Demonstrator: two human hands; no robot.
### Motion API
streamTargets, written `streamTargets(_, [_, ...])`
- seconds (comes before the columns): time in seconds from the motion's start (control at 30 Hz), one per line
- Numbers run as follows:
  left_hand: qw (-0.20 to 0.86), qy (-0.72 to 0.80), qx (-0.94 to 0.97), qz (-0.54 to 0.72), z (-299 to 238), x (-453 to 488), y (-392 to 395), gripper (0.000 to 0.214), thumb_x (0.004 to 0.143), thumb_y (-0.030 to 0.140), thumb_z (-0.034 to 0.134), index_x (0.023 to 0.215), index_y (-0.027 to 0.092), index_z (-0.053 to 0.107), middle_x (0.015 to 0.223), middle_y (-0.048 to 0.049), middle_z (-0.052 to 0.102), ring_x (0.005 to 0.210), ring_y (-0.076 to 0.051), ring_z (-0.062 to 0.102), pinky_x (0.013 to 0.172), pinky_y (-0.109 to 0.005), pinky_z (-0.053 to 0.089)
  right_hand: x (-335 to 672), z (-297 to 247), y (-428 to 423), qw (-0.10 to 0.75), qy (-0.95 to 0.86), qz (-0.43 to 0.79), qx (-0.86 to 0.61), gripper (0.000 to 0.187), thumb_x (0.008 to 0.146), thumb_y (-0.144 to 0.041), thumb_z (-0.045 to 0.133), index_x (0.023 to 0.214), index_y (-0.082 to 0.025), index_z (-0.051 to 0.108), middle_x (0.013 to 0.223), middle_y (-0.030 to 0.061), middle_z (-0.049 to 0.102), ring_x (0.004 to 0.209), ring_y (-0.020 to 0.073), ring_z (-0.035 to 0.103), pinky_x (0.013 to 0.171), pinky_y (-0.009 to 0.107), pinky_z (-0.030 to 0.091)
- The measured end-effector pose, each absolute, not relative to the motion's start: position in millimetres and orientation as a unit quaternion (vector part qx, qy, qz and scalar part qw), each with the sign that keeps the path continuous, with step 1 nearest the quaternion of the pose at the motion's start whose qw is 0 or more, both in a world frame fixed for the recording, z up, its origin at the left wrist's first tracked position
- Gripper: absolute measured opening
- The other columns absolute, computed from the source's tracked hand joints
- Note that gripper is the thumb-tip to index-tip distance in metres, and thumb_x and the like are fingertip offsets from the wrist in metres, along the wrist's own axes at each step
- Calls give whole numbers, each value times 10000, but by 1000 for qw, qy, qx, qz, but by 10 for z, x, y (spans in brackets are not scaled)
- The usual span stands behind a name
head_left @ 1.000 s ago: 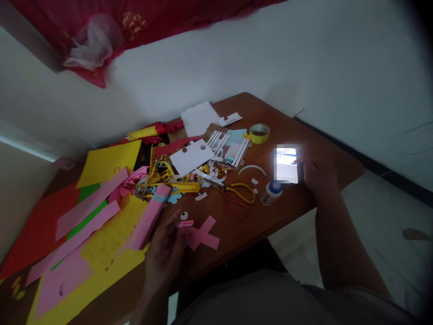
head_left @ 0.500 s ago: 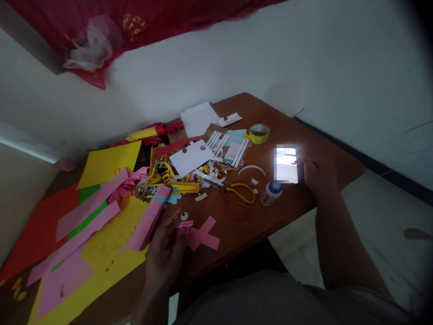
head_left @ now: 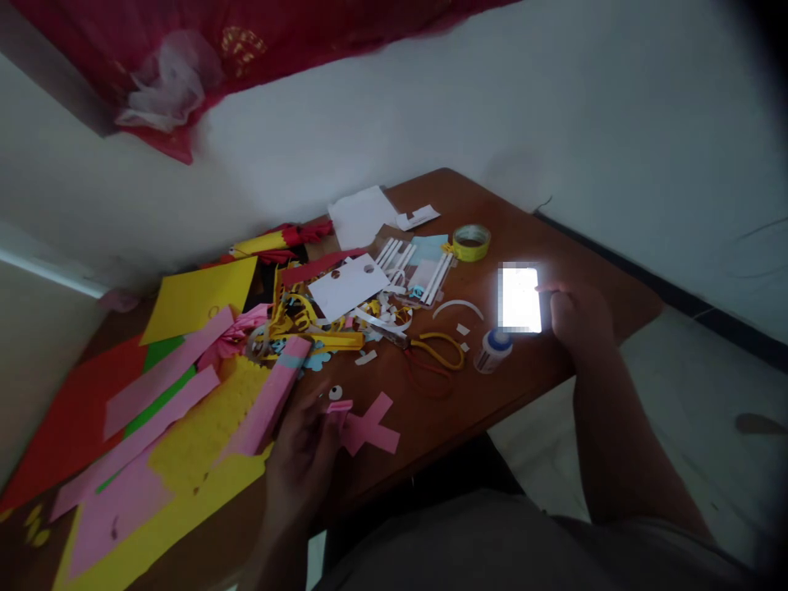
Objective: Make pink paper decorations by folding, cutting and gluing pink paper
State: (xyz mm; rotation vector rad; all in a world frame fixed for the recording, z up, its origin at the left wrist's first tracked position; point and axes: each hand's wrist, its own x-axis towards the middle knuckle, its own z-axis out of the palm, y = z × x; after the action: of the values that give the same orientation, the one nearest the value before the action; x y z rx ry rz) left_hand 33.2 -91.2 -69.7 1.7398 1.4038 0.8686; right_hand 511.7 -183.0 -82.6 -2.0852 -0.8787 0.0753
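My left hand [head_left: 301, 460] rests near the front edge of the brown table [head_left: 554, 246], fingers pinched on a small pink paper piece [head_left: 339, 406] next to a pink paper cross [head_left: 373, 427]. A tiny paper eye [head_left: 335, 392] lies just above it. My right hand [head_left: 579, 316] lies at the right side of the table, one finger stretched onto the edge of a lit phone [head_left: 520, 298] lying flat there. A small white glue bottle with a blue cap [head_left: 493, 348] stands just left of the phone.
Yellow-handled scissors [head_left: 438, 349], a roll of yellow tape [head_left: 472, 241], white paper strips [head_left: 419, 271] and a white card [head_left: 348, 286] clutter the middle. Pink, yellow, red and green sheets [head_left: 185, 427] cover the left. A white wall and red cloth [head_left: 246, 41] are behind.
The phone screen has turned plain bright white. Both hands have stayed almost where they were.
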Motion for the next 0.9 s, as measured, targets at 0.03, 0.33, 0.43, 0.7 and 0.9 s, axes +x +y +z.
streamTargets(0.03, [366, 544, 677, 335, -700, 327, -910, 634, 973, 680, 783, 1437, 251, 737, 1523, -140, 738, 1258, -320, 797, 1085, -447, 674, 5119, -825, -1830, 426, -357, 29, -831, 423, 921, -152, 495, 1090, -193, 881, 1080, 109, 858, 970, 253, 755, 903, 372, 532])
streamTargets(0.33, [362, 546, 681, 327, -729, 307, -899, 616, 989, 663, 765, 1466, 275, 733, 1507, -125, 751, 1303, -321, 777, 1131, -478, 652, 5158, -857, -1826, 419, -391, 34, -819, 405, 939, -165, 507, 1095, -209, 878, 1139, 111, 858, 994, 248, 762, 906, 360, 529])
streamTargets(0.43, [368, 545, 679, 326, -741, 299, -899, 645, 979, 666, 775, 1484, 269, 717, 1473, -129, 767, 1306, -329, 774, 1151, -494, 639, 5151, -850, -1831, 419, -391, 37, -819, 408, 942, -168, 495, 1078, -212, 877, 1170, 113, 861, 1052, 253, 771, 926, 356, 534])
streamTargets(0.7, [346, 543, 690, 330, -709, 324, -914, 597, 989, 656, 765, 1439, 265, 743, 1498, -127, 755, 1292, -322, 780, 1147, -480, 643, 5146, -836, -1834, 405, -408, 35, -817, 430, 944, -201, 497, 1141, -191, 880, 1214, 133, 859, 1086, 279, 782, 1020, 406, 555])
streamTargets(0.9, [349, 546, 688, 327, -708, 321, -912, 601, 992, 661, 757, 1443, 264, 741, 1524, -131, 743, 1323, -325, 766, 1158, -484, 636, 5141, -839, -1822, 398, -438, 27, -806, 448, 967, -209, 496, 1209, -214, 872, 1329, 104, 842, 1244, 297, 765, 1113, 448, 555])
